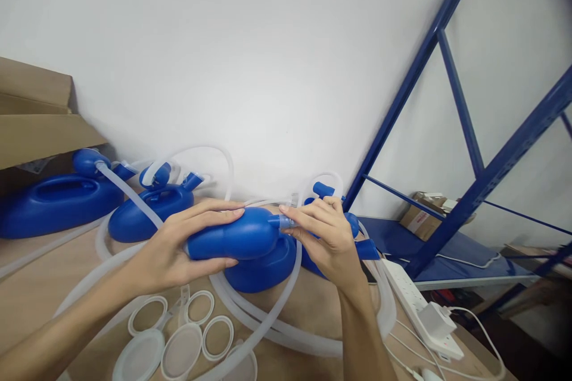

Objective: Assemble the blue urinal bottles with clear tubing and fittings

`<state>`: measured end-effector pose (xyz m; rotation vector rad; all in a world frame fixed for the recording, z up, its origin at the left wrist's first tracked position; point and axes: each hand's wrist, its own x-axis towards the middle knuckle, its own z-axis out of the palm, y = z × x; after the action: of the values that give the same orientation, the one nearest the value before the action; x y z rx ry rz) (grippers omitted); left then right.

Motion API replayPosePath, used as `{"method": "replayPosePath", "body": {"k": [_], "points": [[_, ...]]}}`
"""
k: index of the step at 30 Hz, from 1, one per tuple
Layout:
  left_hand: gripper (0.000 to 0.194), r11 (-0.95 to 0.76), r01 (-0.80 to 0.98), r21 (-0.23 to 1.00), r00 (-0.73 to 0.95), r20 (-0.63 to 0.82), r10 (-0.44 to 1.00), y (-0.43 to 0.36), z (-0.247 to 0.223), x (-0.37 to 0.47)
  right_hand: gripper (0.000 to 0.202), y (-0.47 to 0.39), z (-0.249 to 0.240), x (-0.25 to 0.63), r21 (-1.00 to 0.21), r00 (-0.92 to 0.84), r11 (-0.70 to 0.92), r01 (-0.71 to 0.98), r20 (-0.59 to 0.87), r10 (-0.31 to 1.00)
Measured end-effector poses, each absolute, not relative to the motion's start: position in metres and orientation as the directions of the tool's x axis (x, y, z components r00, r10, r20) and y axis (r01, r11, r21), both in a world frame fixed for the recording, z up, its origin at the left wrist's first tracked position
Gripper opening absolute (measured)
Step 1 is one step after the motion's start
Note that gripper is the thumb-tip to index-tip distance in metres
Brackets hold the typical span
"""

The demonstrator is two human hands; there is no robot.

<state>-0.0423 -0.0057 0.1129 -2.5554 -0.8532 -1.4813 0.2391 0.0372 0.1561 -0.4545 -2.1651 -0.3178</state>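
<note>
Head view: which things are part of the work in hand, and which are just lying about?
In hand:
left hand gripping blue bottle
right hand at bottle nozzle
clear tube

Lying about:
clear lids
other blue bottles
cardboard box
power strip
blue rack

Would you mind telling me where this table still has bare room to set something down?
Bare wood shows on the table at the near left, between the clear tube and the left forearm. A smaller patch lies past the rings, inside the tubing loop. The blue bottles crowd the back; the power strip fills the right edge.
</note>
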Motion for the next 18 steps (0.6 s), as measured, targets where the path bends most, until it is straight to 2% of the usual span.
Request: {"method": "replayPosePath", "body": {"k": [7, 12, 14, 18], "points": [[0.055, -0.828, 0.508, 0.238, 0.366, 0.811, 0.457, -0.0033, 0.1103, -0.0426, 0.023, 0.0350, 0.1597, 0.2417, 0.045, -0.592, 0.897, 0.439, 0.766, 0.251], [0.060, -0.792, 0.524, 0.313, 0.351, 0.768, 0.536, -0.0052, 0.1135, -0.0439, 0.022, 0.0359, 0.1594, 0.2398, -0.098, -0.548, 0.938, 0.332, 0.790, 0.277], [0.061, -0.796, 0.528, 0.295, 0.372, 0.763, 0.529, -0.0062, 0.1150, -0.0447, 0.022, 0.0374, 0.1582, 0.2384, -0.171, -0.522, 0.935, 0.311, 0.791, 0.318], [0.056, -0.804, 0.569, 0.172, 0.420, 0.780, 0.464, -0.0076, 0.1152, -0.0466, 0.027, 0.0399, 0.1567, 0.2382, -0.272, -0.523, 0.908, 0.319, 0.749, 0.408]]}}
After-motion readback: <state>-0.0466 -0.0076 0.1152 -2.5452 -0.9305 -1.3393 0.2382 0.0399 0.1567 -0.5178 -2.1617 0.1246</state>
